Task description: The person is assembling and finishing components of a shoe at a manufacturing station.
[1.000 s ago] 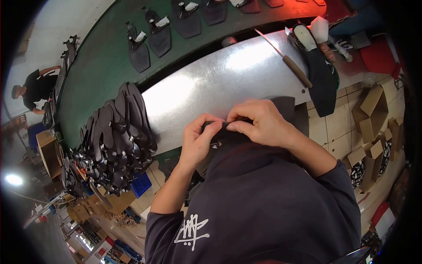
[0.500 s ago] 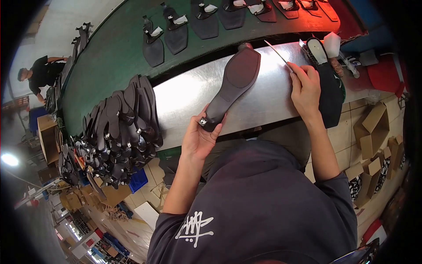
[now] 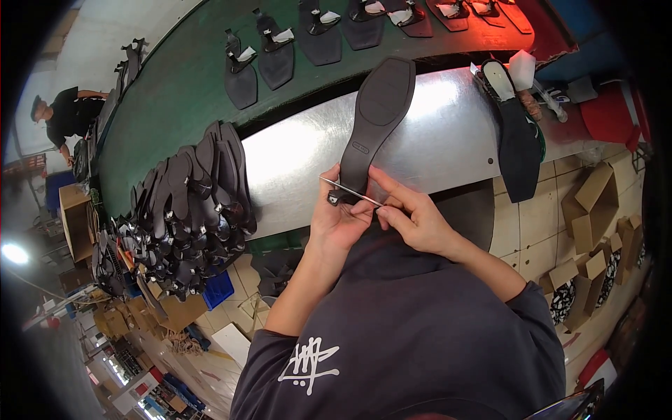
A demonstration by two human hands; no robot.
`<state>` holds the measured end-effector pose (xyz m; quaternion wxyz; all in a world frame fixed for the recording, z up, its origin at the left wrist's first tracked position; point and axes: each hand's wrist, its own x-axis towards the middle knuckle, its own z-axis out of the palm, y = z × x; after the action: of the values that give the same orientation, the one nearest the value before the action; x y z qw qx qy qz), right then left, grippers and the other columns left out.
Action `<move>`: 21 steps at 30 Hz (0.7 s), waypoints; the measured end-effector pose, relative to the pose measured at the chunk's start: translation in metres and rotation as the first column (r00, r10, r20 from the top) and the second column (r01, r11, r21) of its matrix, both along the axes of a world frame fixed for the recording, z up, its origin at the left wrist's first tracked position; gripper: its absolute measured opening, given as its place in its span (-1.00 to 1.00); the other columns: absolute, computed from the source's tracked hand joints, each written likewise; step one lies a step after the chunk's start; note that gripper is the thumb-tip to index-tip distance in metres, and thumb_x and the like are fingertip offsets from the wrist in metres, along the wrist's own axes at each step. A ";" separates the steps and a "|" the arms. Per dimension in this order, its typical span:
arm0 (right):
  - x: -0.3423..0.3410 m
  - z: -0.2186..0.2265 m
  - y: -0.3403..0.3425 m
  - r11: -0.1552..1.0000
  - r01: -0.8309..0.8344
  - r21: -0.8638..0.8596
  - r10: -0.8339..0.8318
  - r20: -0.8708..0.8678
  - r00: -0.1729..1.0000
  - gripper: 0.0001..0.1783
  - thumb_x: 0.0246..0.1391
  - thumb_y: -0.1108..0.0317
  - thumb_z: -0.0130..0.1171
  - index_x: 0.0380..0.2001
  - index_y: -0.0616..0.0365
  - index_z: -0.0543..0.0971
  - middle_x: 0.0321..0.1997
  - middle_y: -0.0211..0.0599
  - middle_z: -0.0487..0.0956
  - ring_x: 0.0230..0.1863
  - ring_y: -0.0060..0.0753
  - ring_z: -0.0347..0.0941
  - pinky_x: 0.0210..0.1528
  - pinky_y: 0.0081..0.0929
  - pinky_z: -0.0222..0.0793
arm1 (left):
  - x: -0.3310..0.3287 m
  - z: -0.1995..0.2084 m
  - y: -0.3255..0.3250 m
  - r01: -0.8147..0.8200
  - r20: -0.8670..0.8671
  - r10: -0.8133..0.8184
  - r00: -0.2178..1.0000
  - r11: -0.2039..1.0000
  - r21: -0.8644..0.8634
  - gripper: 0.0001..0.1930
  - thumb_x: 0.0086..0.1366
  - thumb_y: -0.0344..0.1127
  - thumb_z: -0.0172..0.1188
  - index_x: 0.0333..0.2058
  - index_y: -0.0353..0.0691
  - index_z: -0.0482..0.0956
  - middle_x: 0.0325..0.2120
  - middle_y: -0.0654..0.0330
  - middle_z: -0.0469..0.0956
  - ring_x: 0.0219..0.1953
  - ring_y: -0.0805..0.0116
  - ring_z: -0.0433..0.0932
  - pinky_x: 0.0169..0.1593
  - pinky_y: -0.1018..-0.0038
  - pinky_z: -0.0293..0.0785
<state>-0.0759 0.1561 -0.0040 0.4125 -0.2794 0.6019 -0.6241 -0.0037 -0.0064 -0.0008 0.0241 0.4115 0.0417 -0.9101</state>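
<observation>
A dark brown shoe sole (image 3: 372, 119), its patterned underside facing up, points away from me over the metal bench. My left hand (image 3: 334, 222) is closed around its heel end. A small dark heel piece (image 3: 334, 199) with a pale spot on its end shows at the left fingers. In my right hand (image 3: 420, 222) a slim, pointed metal tool (image 3: 350, 191) is pinched, lying slantwise across the heel end. The right fingertips are close beside the sole; whether they touch it is hard to tell.
Dark soles (image 3: 192, 196) are piled at the left of the metal bench (image 3: 280, 168). Several strapped sandals (image 3: 276, 63) line the green conveyor (image 3: 175, 84) beyond, under red light at right. Another dark sole (image 3: 519, 154) lies right. A person (image 3: 66, 115) stands far left.
My right hand has come left and toward me, bringing the metal tool from the bench's right side to the heel. The sole has shifted and turned slightly in my left hand.
</observation>
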 end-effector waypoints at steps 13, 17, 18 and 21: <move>-0.019 0.005 0.007 0.999 0.040 -0.011 -0.030 0.478 0.878 -0.59 0.31 0.42 -0.08 0.20 0.22 0.40 -0.52 -0.46 0.45 -0.57 -0.74 0.24 -0.53 -0.74 0.18 | -0.003 0.011 0.009 0.066 0.131 -0.021 0.991 0.936 -0.346 -0.72 0.32 -0.02 0.11 -0.28 -0.11 0.54 -0.46 0.30 0.57 -0.57 0.55 0.43 -0.68 0.65 0.12; -0.018 0.014 0.009 0.995 -0.098 0.033 0.062 0.572 0.818 -0.40 0.31 0.33 -0.05 0.38 0.02 0.12 -0.54 -0.38 0.44 -0.65 -0.73 0.20 -0.60 -0.76 0.12 | 0.003 0.002 0.005 0.010 0.038 0.039 0.998 0.547 -0.837 -0.49 0.43 0.11 -0.10 -0.33 -0.28 0.55 -0.54 0.25 0.55 -0.61 0.58 0.43 -0.66 0.64 0.22; -0.016 0.020 0.009 0.985 -0.168 0.040 0.118 0.552 0.825 -0.30 0.30 0.35 -0.06 0.42 -0.02 -0.05 -0.53 -0.35 0.45 -0.65 -0.72 0.19 -0.60 -0.75 0.12 | -0.001 0.004 0.006 0.015 0.078 0.116 0.990 0.461 -0.887 -0.36 0.45 0.17 -0.23 -0.39 -0.34 0.56 -0.60 0.22 0.53 -0.66 0.58 0.42 -0.65 0.66 0.24; -0.007 0.018 0.001 0.982 -0.183 -0.047 0.175 0.598 0.783 -0.24 0.29 0.39 -0.06 0.44 0.02 -0.17 -0.52 -0.37 0.46 -0.65 -0.74 0.19 -0.63 -0.77 0.09 | -0.005 0.016 0.012 -0.003 0.029 0.185 0.982 0.170 -0.985 -0.32 0.44 0.20 -0.24 -0.47 -0.34 0.55 -0.65 0.20 0.53 -0.72 0.57 0.38 -0.66 0.66 0.25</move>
<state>-0.0828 0.1568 0.0143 0.6405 -0.1209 0.4157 -0.6343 -0.0083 0.0056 0.0155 0.3413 0.3600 -0.5284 -0.6890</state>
